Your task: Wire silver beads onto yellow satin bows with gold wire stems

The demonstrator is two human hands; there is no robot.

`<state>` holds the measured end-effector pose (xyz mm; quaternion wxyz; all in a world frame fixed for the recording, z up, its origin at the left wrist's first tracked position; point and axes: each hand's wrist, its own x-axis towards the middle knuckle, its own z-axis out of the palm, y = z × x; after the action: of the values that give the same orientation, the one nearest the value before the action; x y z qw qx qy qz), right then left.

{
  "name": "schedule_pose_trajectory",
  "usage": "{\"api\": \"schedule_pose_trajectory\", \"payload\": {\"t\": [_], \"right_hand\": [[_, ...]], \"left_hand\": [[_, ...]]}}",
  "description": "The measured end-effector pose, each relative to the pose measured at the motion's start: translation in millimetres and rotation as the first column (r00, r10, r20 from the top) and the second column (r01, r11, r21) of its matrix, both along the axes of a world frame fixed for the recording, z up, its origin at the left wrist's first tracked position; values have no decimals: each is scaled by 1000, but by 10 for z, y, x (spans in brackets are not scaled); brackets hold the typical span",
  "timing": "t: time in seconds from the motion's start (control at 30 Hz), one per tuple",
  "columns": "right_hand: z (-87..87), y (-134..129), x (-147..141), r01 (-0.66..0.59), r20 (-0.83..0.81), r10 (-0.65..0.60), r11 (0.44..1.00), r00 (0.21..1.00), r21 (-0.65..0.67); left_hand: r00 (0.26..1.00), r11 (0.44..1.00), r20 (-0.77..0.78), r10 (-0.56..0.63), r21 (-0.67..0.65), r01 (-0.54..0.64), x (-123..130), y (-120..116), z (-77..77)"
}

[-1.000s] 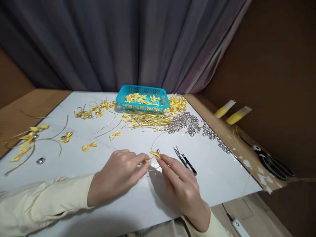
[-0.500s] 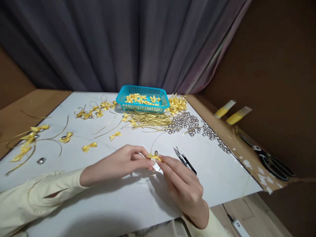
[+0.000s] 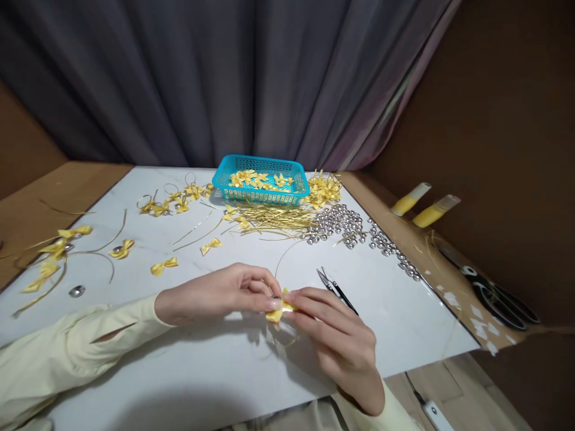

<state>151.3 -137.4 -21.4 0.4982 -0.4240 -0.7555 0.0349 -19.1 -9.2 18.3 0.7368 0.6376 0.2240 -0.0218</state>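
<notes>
Above the white tabletop, a small yellow ribbon bow (image 3: 275,315) is pinched between both my hands. My left hand (image 3: 233,290) grips its left side with thumb and fingers. On the other side, the fingertips of my right hand (image 3: 335,335) hold the bow's right end. A thin gold cord (image 3: 285,257) curves up from the bow, and a loop of it hangs underneath. The silver bead at the bow's middle is mostly covered by my fingers. Just beyond my right hand lie black-handled thread snips (image 3: 336,290).
A blue basket (image 3: 260,199) of yellow bows stands at the back. Before it lie gold cords (image 3: 278,216) and silver beads (image 3: 336,221). Finished-looking bows (image 3: 56,250) with cords sit at left. Large scissors (image 3: 489,293) and two yellow-filled tubes (image 3: 436,211) are at right.
The bow has been tipped and lowered slightly, so its face shows more. My left thumb has come over its middle, covering the silver bead that stood up before.
</notes>
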Motion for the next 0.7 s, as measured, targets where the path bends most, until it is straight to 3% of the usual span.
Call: {"api": "schedule_pose_trajectory", "payload": {"t": [0.13, 0.27, 0.47, 0.7], "right_hand": [[56, -19, -35, 126, -127, -141, 985, 982, -119], [113, -58, -109, 223, -22, -237, 937, 971, -269], [118, -60, -133, 165, -21, -185, 920, 983, -356], [179, -73, -89, 65, -89, -116, 894, 989, -444]], "left_hand": [[991, 975, -3, 133, 178, -130, 0, -57, -26], [967, 906, 24, 254, 346, -246, 1, -169, -38], [975, 898, 31, 220, 383, -214, -22, -267, -32], [991, 874, 34, 130, 469, -131, -13, -225, 34]]}}
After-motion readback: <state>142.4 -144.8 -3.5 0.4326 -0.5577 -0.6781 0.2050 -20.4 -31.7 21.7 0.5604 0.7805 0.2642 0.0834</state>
